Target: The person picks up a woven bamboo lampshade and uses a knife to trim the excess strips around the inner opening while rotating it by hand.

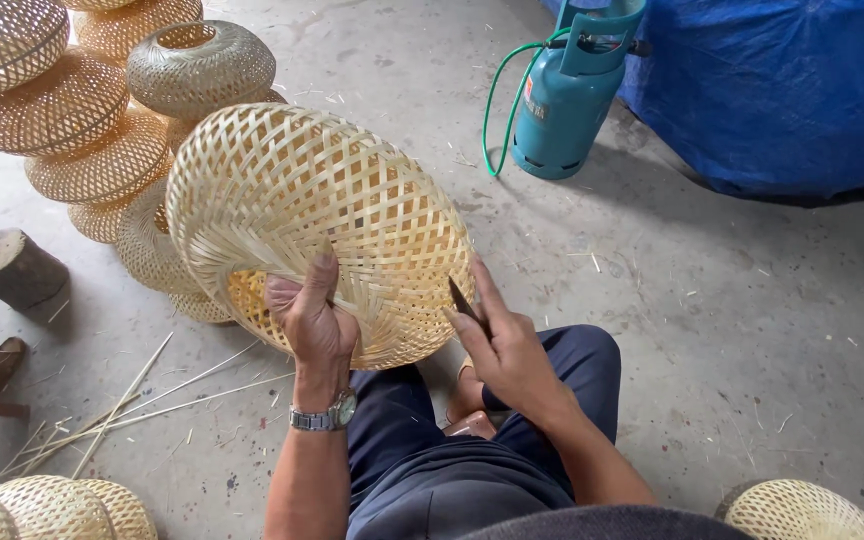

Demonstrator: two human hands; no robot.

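Above the person's lap, the left hand (314, 318) grips the rim of a woven bamboo shade (317, 225), tilted on its side. The right hand (505, 345) pinches a dark blade (464, 300) against the shade's edge, over the concrete floor (712, 300).

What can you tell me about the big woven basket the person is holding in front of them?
The woven basket is a round, domed shell of pale, flat bamboo-like strips, plaited in an open diagonal lattice with a tighter band at its rim. It is tilted on edge above the person's lap, over the concrete floor. The left hand grips its lower rim, thumb on the outside. The right hand meets the rim's right side, holding a small dark blade against it.
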